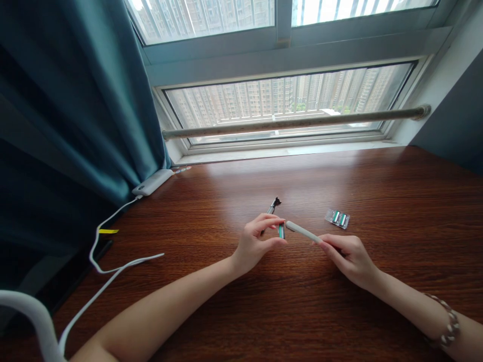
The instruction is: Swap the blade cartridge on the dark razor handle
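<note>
My left hand point(258, 239) pinches a small razor cartridge point(281, 231) with green and white strips between thumb and fingers, just above the table. From the right, my right hand point(349, 256) grips the lower end of a pale toothbrush-like stick point(304, 231). Its wider tip points left, close beside the cartridge; whether they touch I cannot tell. Behind my left fingers lies a razor handle point(272, 205) with a dark forked head, partly hidden. Beyond my right hand, a clear blister pack point(338, 218) holds two similar cartridges.
A brown wooden table point(211, 201) reaches the window. At the left, a white box-like device point(154, 182) has a white cable point(98, 221) running from it. A thick white curved tube point(28, 306) stands at lower left. The blue curtain point(113, 100) hangs down to the table edge.
</note>
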`<state>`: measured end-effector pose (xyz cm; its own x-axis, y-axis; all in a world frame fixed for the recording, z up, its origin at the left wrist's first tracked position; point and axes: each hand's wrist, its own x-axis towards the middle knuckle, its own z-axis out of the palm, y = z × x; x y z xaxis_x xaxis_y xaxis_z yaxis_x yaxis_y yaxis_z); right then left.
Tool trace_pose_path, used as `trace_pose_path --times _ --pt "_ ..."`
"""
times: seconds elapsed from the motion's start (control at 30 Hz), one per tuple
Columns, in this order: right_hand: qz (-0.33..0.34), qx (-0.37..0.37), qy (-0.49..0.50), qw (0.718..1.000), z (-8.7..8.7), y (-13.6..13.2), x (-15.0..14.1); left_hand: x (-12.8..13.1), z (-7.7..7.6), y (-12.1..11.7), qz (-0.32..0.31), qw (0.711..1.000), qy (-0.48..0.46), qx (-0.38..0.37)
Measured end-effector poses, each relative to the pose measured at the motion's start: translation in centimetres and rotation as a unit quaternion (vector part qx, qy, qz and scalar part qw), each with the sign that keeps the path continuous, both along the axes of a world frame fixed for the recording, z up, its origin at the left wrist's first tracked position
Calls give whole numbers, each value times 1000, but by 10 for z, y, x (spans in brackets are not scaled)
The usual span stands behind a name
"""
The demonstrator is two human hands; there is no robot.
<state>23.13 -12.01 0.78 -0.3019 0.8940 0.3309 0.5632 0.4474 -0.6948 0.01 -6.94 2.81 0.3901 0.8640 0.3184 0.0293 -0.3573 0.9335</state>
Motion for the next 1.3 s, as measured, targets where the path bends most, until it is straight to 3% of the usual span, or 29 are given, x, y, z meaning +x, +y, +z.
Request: trace_pose_path --times 0.13,0.3,0.67,0.87,1.07,1.3 --pt "43 -14 -24 999 0 -1 -1 0 -4 0 18 999 -32 -20" --pt "44 -13 -24 999 1 0 -1 1 -7 3 37 993 -102 -37" --pt "43 -19 -16 999 1 0 0 2 -5 0 -14 994 -99 -53" --pt "3 -20 -18 1000 -1 3 1 3 -7 4 -14 987 -114 -110" --pt "17 -6 -32 999 -1 3 0 5 -9 4 -55 982 -105 -145" --pt "-20 18 -33 999 0 4 1 4 -14 4 -30 980 -110 -166"
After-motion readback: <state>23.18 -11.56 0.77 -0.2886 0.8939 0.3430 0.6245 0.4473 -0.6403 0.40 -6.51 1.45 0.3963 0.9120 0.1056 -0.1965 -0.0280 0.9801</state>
